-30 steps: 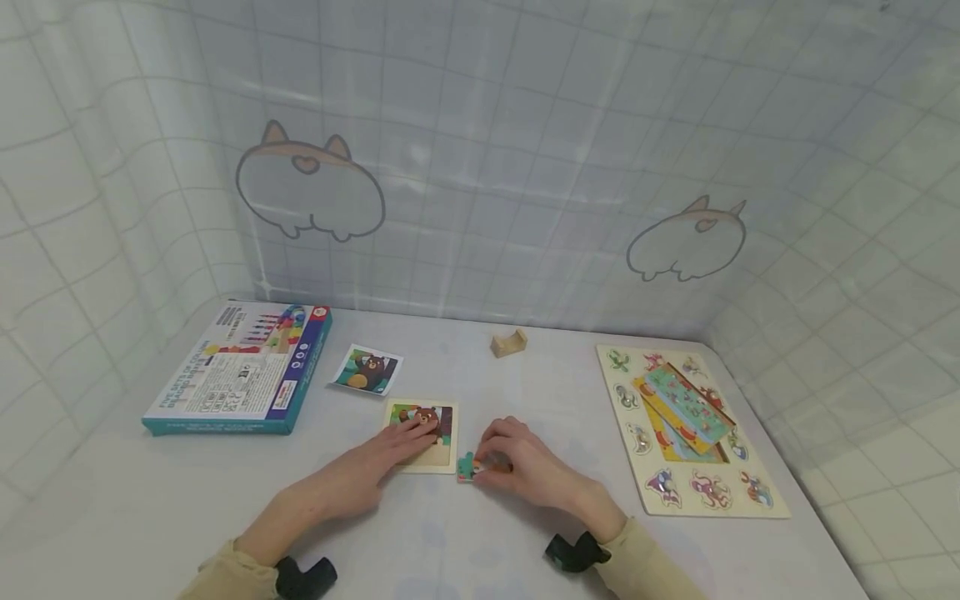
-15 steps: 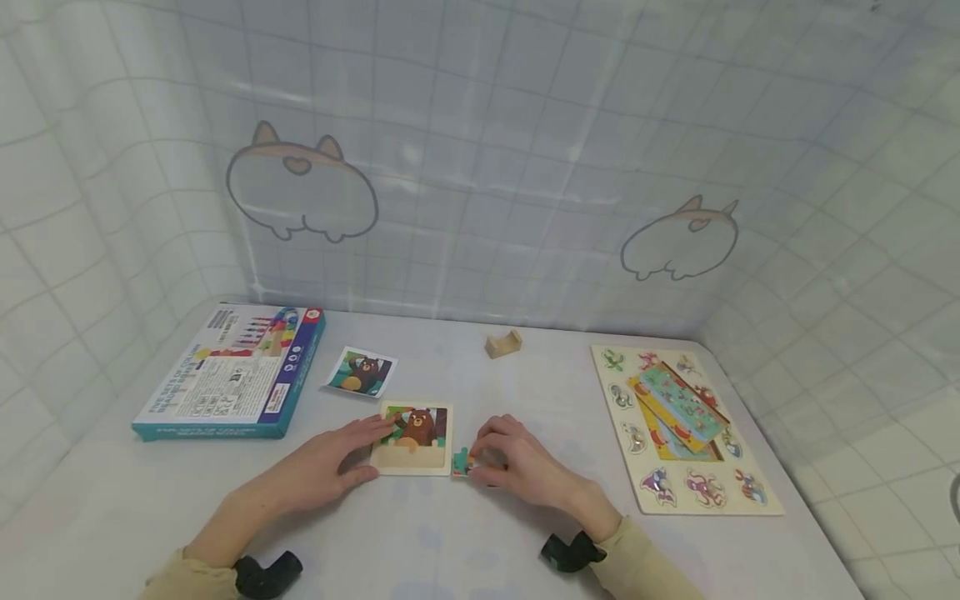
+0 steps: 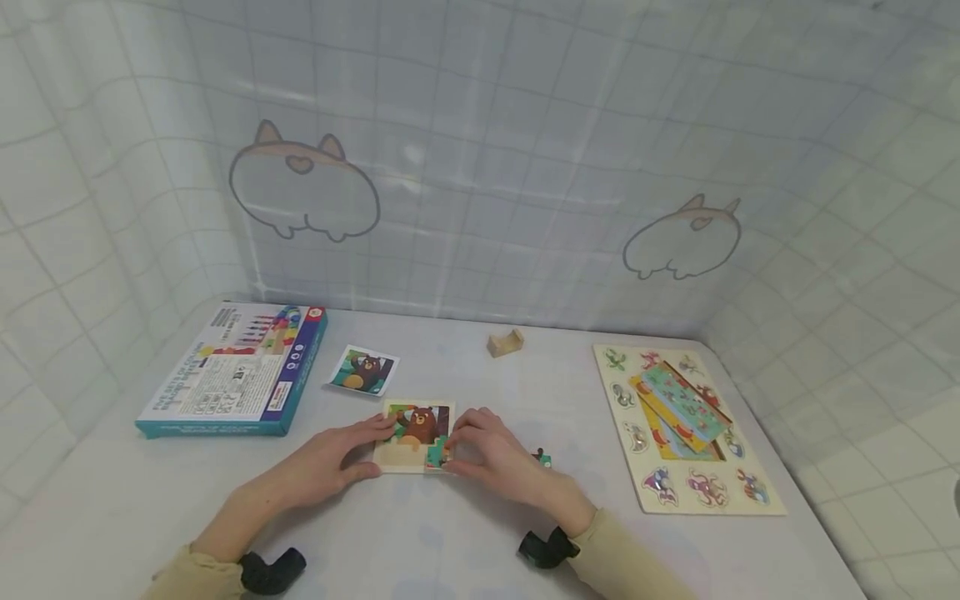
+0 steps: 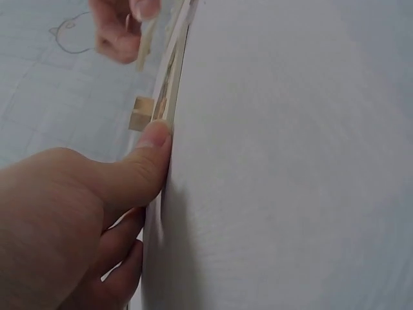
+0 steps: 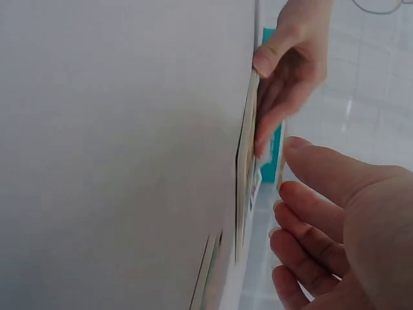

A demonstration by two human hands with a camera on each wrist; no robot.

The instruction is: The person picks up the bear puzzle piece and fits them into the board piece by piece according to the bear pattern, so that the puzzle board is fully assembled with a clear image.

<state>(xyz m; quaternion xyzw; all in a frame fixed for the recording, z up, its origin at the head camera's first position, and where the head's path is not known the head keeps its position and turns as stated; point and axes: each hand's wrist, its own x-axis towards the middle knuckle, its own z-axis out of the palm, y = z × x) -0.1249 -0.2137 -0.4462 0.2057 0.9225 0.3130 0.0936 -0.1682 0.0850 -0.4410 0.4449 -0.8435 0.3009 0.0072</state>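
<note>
A square wooden puzzle board (image 3: 390, 457) with a bear picture lies mid-table; its upper part is filled and bare wood shows at lower left. My left hand (image 3: 326, 467) holds the board at its left side, thumb at the near corner and fingertips on the upper left. In the left wrist view the thumb presses the board's edge (image 4: 169, 106). My right hand (image 3: 491, 454) pinches a teal puzzle piece (image 3: 434, 454) over the board's lower right corner, tilted up from it in the left wrist view. Another puzzle piece (image 3: 543, 458) lies partly hidden behind the right wrist.
A bear picture card (image 3: 365, 372) lies behind the board, and a large flat box (image 3: 232, 375) sits at left. A small wooden holder (image 3: 506, 343) stands at the back. On the right is a knobbed animal board (image 3: 682, 487) with colourful cards (image 3: 686, 408) on it.
My left hand has slid off the bear picture to the board's left side. My right hand has lifted the teal puzzle piece from the table and brought it left over the board.
</note>
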